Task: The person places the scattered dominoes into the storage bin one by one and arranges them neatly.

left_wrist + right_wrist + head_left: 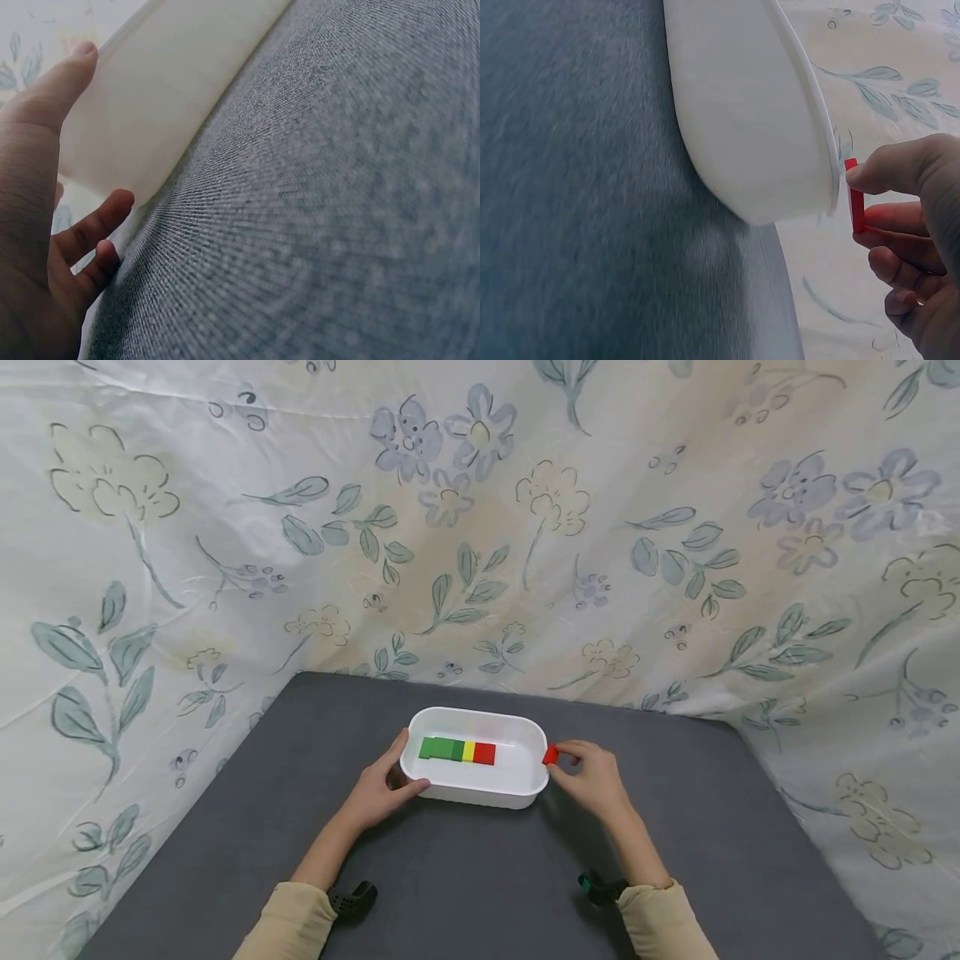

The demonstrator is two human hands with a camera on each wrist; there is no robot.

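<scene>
A white plastic tub [480, 795] stands on the dark table. My left hand [377, 783] holds its left end, the thumb over the front rim and the fingers around the end wall. Inside lies a row of flat coloured pieces: green [438, 747] at the left, then darker green [457, 751], yellow [468, 751] and red [484, 753]. Just beside the right-hand rim, my right hand [597, 779] pinches another small red piece [856, 202] between thumb and fingertips. In the right wrist view this piece looks thin and edge-on, raised to rim height.
Dark grey cloth [465, 877] covers the table. Behind and at both sides hangs a pale curtain [450, 610] with a flower and leaf print. Dark wrist bands [354, 900] sit at the cuffs of the beige sleeves [288, 920].
</scene>
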